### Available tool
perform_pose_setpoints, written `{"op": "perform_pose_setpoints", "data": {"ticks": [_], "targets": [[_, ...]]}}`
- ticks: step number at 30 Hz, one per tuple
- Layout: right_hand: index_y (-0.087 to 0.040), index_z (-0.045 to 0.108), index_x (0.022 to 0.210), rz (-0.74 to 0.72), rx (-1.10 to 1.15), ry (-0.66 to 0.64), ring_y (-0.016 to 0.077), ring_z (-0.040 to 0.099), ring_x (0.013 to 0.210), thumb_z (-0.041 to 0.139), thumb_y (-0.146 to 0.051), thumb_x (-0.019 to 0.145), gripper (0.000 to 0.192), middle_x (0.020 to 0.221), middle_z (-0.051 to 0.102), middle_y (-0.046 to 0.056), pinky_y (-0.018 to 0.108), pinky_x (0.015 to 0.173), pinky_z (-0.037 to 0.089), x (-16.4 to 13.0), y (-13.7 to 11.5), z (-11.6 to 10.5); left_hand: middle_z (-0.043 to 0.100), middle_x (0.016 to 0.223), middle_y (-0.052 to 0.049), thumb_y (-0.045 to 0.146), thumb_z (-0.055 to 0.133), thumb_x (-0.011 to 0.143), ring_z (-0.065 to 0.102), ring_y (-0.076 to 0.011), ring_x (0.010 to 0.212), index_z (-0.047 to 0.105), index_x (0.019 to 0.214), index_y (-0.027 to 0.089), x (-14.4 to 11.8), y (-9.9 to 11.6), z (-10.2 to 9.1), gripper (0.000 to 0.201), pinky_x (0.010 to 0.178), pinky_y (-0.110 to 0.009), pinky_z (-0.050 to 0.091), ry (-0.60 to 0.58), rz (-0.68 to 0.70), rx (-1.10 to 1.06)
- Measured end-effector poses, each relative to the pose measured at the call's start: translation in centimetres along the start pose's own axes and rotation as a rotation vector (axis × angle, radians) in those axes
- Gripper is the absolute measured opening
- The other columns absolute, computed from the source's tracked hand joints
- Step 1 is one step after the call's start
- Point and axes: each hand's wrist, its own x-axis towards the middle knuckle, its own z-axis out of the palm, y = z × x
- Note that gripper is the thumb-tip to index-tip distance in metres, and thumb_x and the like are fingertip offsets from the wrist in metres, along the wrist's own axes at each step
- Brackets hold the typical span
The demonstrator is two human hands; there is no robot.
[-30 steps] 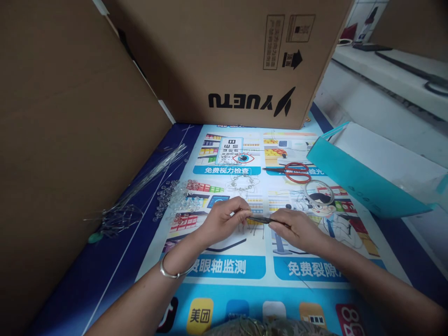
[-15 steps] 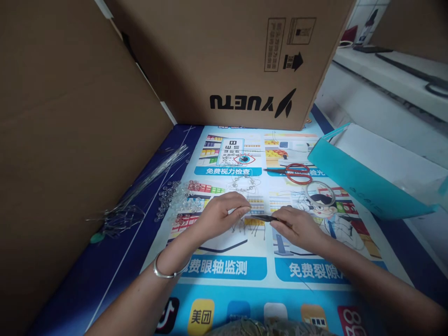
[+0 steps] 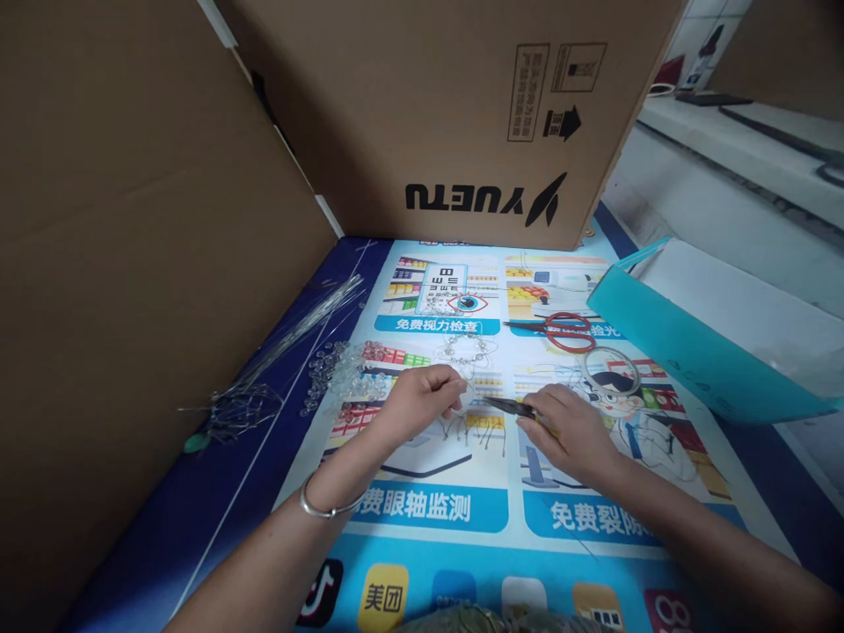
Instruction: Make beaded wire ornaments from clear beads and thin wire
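Observation:
My right hand point(image 3: 571, 431) is wrapped round needle-nose pliers point(image 3: 505, 405), whose dark jaws point left. My left hand point(image 3: 428, 397) is closed in a pinch just beyond the tips of the pliers, with a small gap between. What the left fingertips hold is too fine to make out. Below them lie several thin dark wire pieces point(image 3: 491, 434) with bent ends. A ring of clear beads on wire point(image 3: 465, 348) rests just beyond my left hand. To its left is a loose pile of clear beads point(image 3: 349, 374).
Red-handled scissors point(image 3: 571, 332) and a roll of clear tape point(image 3: 612, 371) lie beyond my right hand. A teal box point(image 3: 699, 343) stands at the right. A bundle of wires point(image 3: 290, 338) lies left. Large cardboard panels point(image 3: 462, 105) wall the back and left.
The jaws of the pliers have drawn away from my left fingertips, leaving a gap. My left fingers have curled in more. The whole view has shifted slightly.

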Motion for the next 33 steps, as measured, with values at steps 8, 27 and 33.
{"op": "perform_pose_setpoints", "data": {"ticks": [8, 27, 33], "targets": [[-0.016, 0.058, 0.095, -0.108, -0.239, 0.012, 0.0209, 0.048, 0.082, 0.044, -0.040, 0.086, 0.030, 0.087, 0.057, 0.009, 0.032, 0.069, 0.035, -0.5, -1.4, -0.2, 0.060, 0.058, 0.002, 0.034, 0.043, 0.084, 0.054, -0.0089, 0.051, 0.060, 0.068, 0.017, -0.7, 0.3, 1.8, 0.029, 0.053, -0.019, 0.039, 0.136, 0.017, 0.023], [-0.017, 0.060, 0.088, -0.075, -0.277, 0.005, 0.0192, 0.048, 0.079, 0.041, -0.039, 0.087, 0.029, 0.078, 0.056, 0.008, 0.029, 0.067, 0.032, -0.3, -1.6, -0.7, 0.063, 0.070, -0.002, 0.027, 0.043, 0.086, 0.055, -0.0119, 0.065, 0.063, 0.079, 0.017, -1.5, 0.7, 2.9, 0.023, 0.061, -0.022, 0.038, 0.274, 0.291, 0.308], [-0.017, 0.059, 0.089, -0.060, -0.294, -0.013, 0.0199, 0.046, 0.079, 0.040, -0.039, 0.087, 0.029, 0.079, 0.055, 0.008, 0.030, 0.066, 0.031, -0.2, -1.7, -0.7, 0.064, 0.068, -0.004, 0.025, 0.044, 0.085, 0.056, -0.0133, 0.064, 0.064, 0.081, 0.016, -1.6, 0.1, 3.2, 0.022, 0.061, -0.024, 0.038, 0.327, 0.359, 0.430]]}}
